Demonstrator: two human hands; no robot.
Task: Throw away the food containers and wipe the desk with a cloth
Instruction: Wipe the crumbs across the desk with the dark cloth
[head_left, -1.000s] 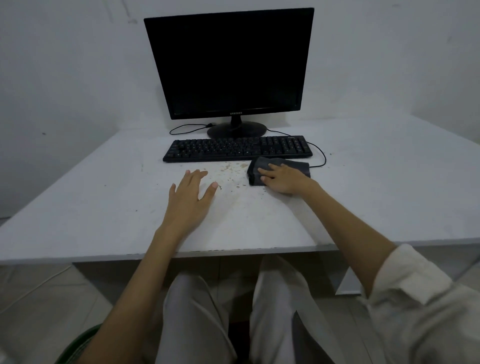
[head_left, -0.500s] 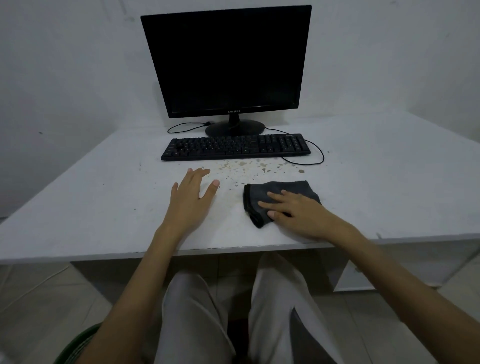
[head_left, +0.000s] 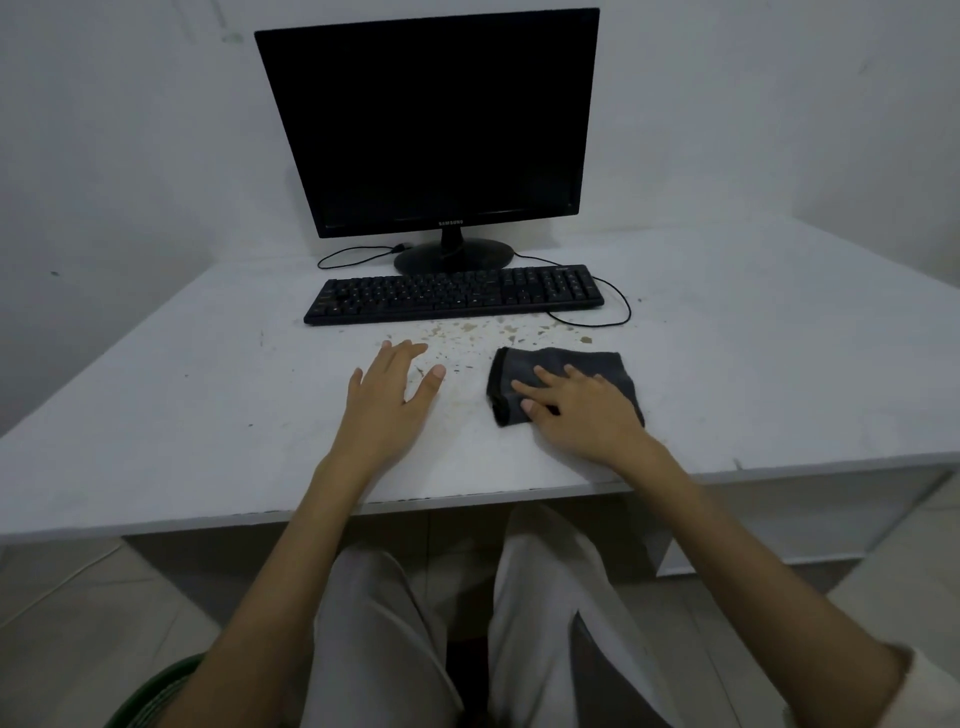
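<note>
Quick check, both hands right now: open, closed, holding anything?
Left hand: open, flat on the desk, holding nothing.
Right hand: open, pressing flat on the dark grey cloth.

- A single wide-angle camera, worn on the person's head, looked forward and down over the white desk (head_left: 156, 415); only this one view was supplied, so nothing was shared with a second.
- It faced the rear wall square-on; the dark monitor (head_left: 431, 124) and keyboard (head_left: 452, 293) stood at the far centre of the frame.
- The left hand (head_left: 387, 402) and right hand (head_left: 582, 410) sat near, mid-frame; forearms ran in from the bottom corners.
- The person's lap filled the bottom centre, directly below the lens; the desk's edges bowed outward at the sides.
</note>
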